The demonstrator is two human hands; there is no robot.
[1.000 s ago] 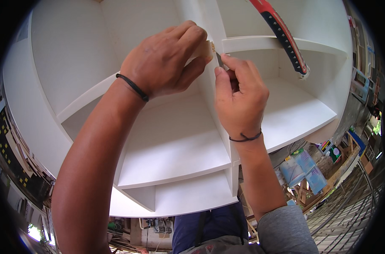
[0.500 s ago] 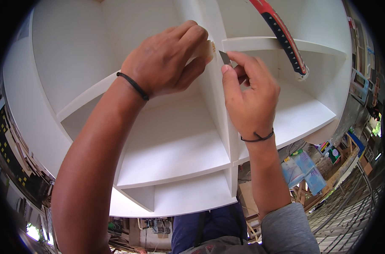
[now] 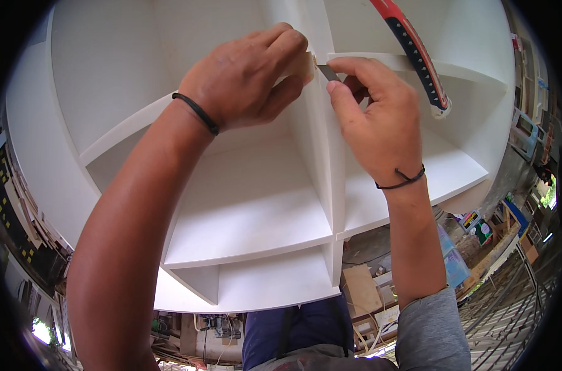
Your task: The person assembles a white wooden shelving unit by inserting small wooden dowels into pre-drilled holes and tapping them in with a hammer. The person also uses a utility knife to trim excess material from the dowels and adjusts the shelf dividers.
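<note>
I had both hands up at the far part of a white shelf unit (image 3: 250,204), working where its upright divider (image 3: 321,154) met a shelf on the right. My left hand (image 3: 247,86) was curled, its fingertips pressed against the left face of the divider near the joint, with a black band (image 3: 195,112) round that wrist. My right hand (image 3: 380,120) pinched a small dark, flat blade-like tool (image 3: 328,73) between thumb and forefinger, its tip touching the front edge of the divider just beside my left fingertips. What kind of tool it was I could not tell. A thin black cord (image 3: 401,180) circled my right wrist. Farther right, a red and black handle (image 3: 414,52) lay tilted across the right-hand compartment, well apart from both hands.
</note>
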